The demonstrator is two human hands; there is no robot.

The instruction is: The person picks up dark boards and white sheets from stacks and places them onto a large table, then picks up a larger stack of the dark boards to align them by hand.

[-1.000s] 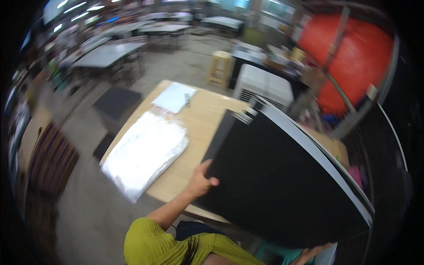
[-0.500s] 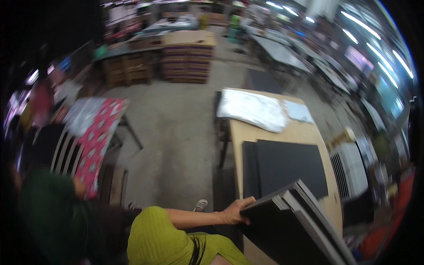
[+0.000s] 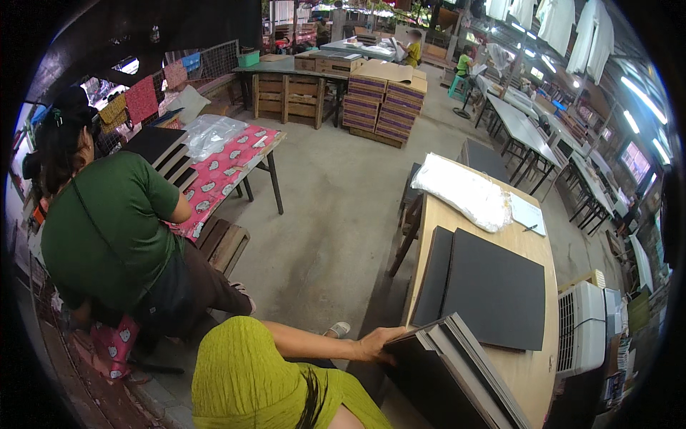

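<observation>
A thick stack of black boards with grey edges (image 3: 457, 375) is tilted over the near end of a light wooden table (image 3: 539, 243). My left hand (image 3: 376, 344) reaches across from a yellow-green sleeve and is closed on the stack's left edge; its fingertips are partly hidden behind the boards. Past the stack, large black boards (image 3: 496, 286) lie flat and overlapping on the table. Beyond them are white plastic bags (image 3: 461, 189) and a white pad (image 3: 527, 213) with a pen on it. My right hand does not show.
At left, a co-worker in a dark green shirt (image 3: 118, 222) bends at a table with a pink patterned cover (image 3: 229, 168). A white air cooler (image 3: 582, 329) stands right of my table. Stacked boxes (image 3: 379, 107) and long tables (image 3: 525, 132) are farther back.
The view has swung left, bringing more of the co-worker into sight and shifting the tables rightward. My left hand keeps its hold on the stack of boards.
</observation>
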